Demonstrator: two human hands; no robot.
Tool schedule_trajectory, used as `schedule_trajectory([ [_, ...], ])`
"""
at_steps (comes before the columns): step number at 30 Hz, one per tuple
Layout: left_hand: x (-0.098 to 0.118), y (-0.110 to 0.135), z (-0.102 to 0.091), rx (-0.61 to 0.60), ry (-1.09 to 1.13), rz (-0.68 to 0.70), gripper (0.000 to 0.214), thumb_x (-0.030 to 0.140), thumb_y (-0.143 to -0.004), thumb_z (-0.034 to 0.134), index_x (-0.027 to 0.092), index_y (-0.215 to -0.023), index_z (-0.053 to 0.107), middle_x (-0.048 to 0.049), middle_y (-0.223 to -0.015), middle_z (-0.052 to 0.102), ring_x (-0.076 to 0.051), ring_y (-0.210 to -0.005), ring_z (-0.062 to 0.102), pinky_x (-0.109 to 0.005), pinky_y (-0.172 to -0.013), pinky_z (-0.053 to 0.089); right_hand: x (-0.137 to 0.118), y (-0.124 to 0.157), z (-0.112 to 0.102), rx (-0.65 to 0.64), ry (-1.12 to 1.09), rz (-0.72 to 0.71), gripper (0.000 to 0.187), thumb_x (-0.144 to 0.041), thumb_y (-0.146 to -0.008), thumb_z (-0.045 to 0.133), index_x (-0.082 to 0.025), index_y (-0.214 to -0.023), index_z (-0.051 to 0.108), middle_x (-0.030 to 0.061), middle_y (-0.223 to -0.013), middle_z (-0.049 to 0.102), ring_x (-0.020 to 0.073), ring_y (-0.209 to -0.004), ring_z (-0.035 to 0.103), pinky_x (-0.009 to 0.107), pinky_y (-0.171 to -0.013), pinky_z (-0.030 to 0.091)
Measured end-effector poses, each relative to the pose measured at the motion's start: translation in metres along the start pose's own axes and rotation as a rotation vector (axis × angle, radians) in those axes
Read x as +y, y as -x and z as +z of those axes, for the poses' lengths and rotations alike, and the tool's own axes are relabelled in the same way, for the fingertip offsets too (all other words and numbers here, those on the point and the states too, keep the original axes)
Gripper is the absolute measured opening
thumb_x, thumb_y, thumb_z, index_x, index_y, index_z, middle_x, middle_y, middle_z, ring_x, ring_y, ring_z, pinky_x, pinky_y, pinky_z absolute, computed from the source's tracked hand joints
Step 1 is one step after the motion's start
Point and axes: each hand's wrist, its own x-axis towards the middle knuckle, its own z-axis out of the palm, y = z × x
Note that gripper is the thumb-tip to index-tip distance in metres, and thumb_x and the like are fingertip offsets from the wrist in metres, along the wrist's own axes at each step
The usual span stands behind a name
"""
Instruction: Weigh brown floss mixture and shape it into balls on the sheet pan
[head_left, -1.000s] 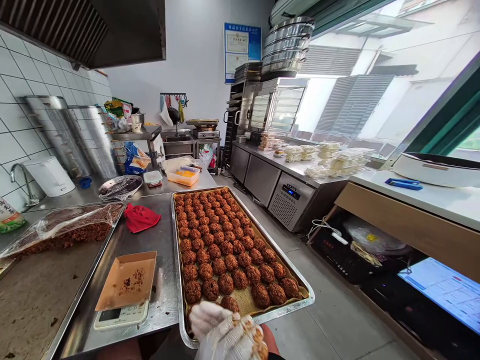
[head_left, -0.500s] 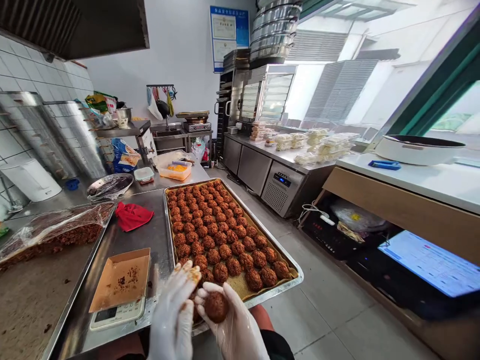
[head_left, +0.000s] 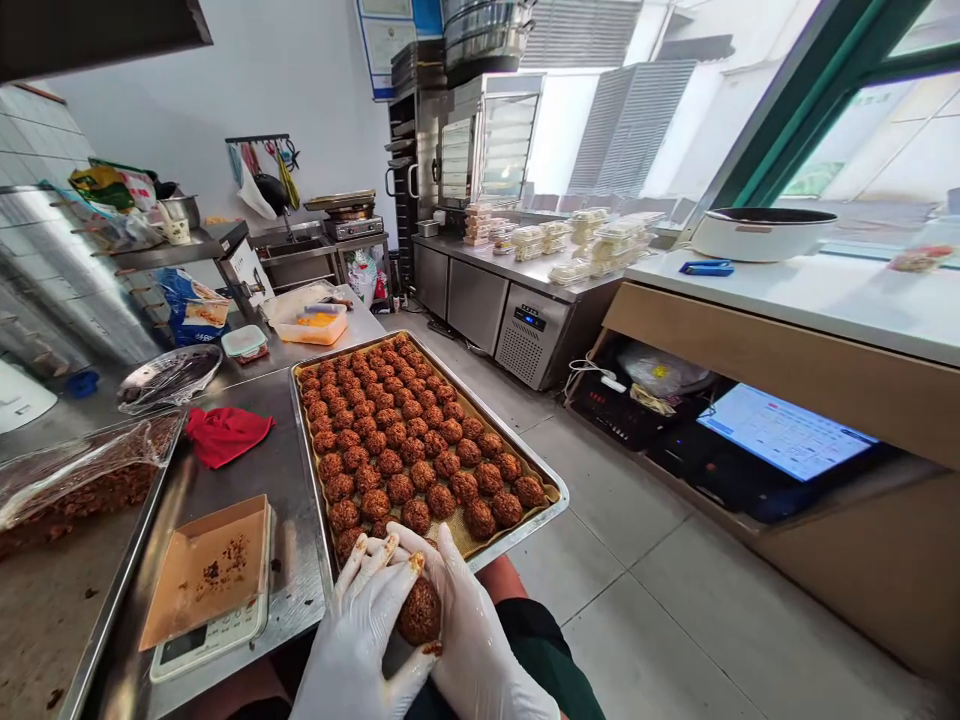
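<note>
Both my hands wear white gloves with brown smears on the fingertips. Between them is a dark brown ball (head_left: 420,610), smoother than those on the tray. My right hand (head_left: 476,640) cups it from the right and beneath. My left hand (head_left: 356,625) curls over its left side, fingers and thumb bent round it. Just beyond my hands lies a metal baking tray (head_left: 559,500) lined with mesh, holding rows of rough brown balls (head_left: 416,475). My fingers hide part of its near edge.
A kitchen scale (head_left: 210,640) bears a crumb-strewn cardboard tray (head_left: 169,600) at left. Beside it lie a red cloth (head_left: 225,437) and a large pan (head_left: 45,610) of brown mixture partly under plastic film. Farther back stands a tub of orange food (head_left: 311,330).
My left hand has moved from beside the ball to close over it, so both hands now enclose it. The view has shifted to the right and slightly down.
</note>
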Motion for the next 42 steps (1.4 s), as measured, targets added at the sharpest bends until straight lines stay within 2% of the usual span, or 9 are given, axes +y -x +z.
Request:
schedule_trajectory([
  [3, 0.000, -0.007, -0.004, -0.056, 0.129, -0.016, 0.057, 0.034, -0.076, 0.072, 0.020, -0.129, 0.054, -0.0114, -0.123, 0.068, -0.033, -0.116, 0.064, -0.050, -0.089, 0.059, -0.008, -0.002, -0.015, -0.032, 0.067, -0.018, 0.051, -0.061, -0.081, 0.060, -0.021, -0.112, 0.071, 0.0101, -0.112, 0.075, 0.0288, -0.109, 0.067, 0.045, -0.099, 0.048],
  [5, -0.002, -0.013, -0.008, -0.100, 0.220, -0.074, 0.052, 0.028, -0.079, 0.070, 0.022, -0.127, 0.054, -0.0093, -0.119, 0.069, -0.027, -0.109, 0.067, -0.042, -0.089, 0.060, -0.023, -0.004, -0.026, 0.000, 0.283, -0.174, 0.041, -0.055, -0.084, 0.059, -0.025, -0.111, 0.069, 0.0085, -0.113, 0.074, 0.0280, -0.107, 0.067, 0.045, -0.096, 0.049],
  [10, -0.008, -0.046, -0.006, -0.263, 0.355, -0.326, 0.048, 0.016, -0.083, 0.059, 0.026, -0.129, 0.052, -0.0072, -0.133, 0.057, -0.023, -0.122, 0.058, -0.041, -0.103, 0.050, -0.086, -0.019, -0.058, 0.220, 1.396, -0.741, 0.024, -0.036, -0.094, 0.047, -0.023, -0.105, 0.064, 0.0076, -0.111, 0.069, 0.0233, -0.108, 0.060, 0.038, -0.095, 0.045],
  [12, -0.006, -0.066, 0.004, -0.333, 0.416, -0.320, 0.049, 0.012, -0.080, 0.057, 0.027, -0.127, 0.054, -0.0066, -0.133, 0.055, -0.023, -0.123, 0.056, -0.041, -0.106, 0.046, -0.105, -0.028, -0.067, 0.271, 1.954, -0.726, 0.021, -0.029, -0.093, 0.043, -0.023, -0.102, 0.061, 0.0077, -0.112, 0.067, 0.0230, -0.108, 0.059, 0.036, -0.094, 0.044],
  [14, -0.001, -0.084, 0.018, -0.402, 0.437, -0.245, 0.050, 0.009, -0.076, 0.057, 0.026, -0.124, 0.058, -0.0064, -0.126, 0.059, -0.024, -0.118, 0.057, -0.041, -0.105, 0.046, -0.113, -0.036, -0.073, 0.279, 2.158, -0.660, 0.013, -0.026, -0.086, 0.051, -0.021, -0.092, 0.062, 0.0094, -0.100, 0.068, 0.0264, -0.098, 0.061, 0.038, -0.084, 0.046],
  [20, 0.014, -0.101, 0.054, -0.505, 0.327, -0.102, 0.043, 0.005, -0.073, 0.054, 0.016, -0.112, 0.066, -0.0123, -0.111, 0.068, -0.031, -0.111, 0.060, -0.048, -0.103, 0.044, -0.107, -0.055, -0.081, 0.277, 2.346, -0.541, 0.028, -0.022, -0.064, 0.064, -0.018, -0.092, 0.060, 0.0124, -0.087, 0.070, 0.0286, -0.082, 0.065, 0.035, -0.067, 0.042],
  [26, -0.006, -0.097, 0.042, -0.594, 0.412, -0.063, 0.071, 0.006, -0.069, 0.052, 0.019, -0.139, 0.051, -0.0093, -0.132, 0.064, -0.026, -0.119, 0.060, -0.038, -0.106, 0.046, -0.107, -0.066, -0.080, 0.263, 2.426, -0.532, 0.029, -0.023, -0.064, 0.063, -0.017, -0.092, 0.059, 0.0137, -0.087, 0.069, 0.0311, -0.086, 0.064, 0.037, -0.070, 0.040],
  [34, -0.046, -0.061, 0.006, -0.315, 0.500, -0.515, 0.059, 0.019, -0.090, 0.041, 0.026, -0.149, 0.036, -0.0053, -0.140, 0.058, -0.020, -0.126, 0.055, -0.042, -0.112, 0.040, -0.110, -0.062, -0.074, 0.208, 2.401, -0.510, 0.033, -0.020, -0.056, 0.065, -0.018, -0.088, 0.060, 0.0129, -0.088, 0.067, 0.0310, -0.089, 0.059, 0.037, -0.070, 0.038],
  [42, -0.049, -0.009, -0.008, -0.260, 0.463, -0.616, 0.052, 0.030, -0.095, 0.042, 0.030, -0.147, 0.038, -0.0032, -0.142, 0.058, -0.021, -0.130, 0.054, -0.043, -0.111, 0.042, -0.106, -0.061, -0.071, 0.180, 2.183, -0.484, 0.032, -0.011, -0.051, 0.063, -0.017, -0.083, 0.063, 0.0103, -0.076, 0.065, 0.0282, -0.081, 0.059, 0.036, -0.069, 0.039],
])
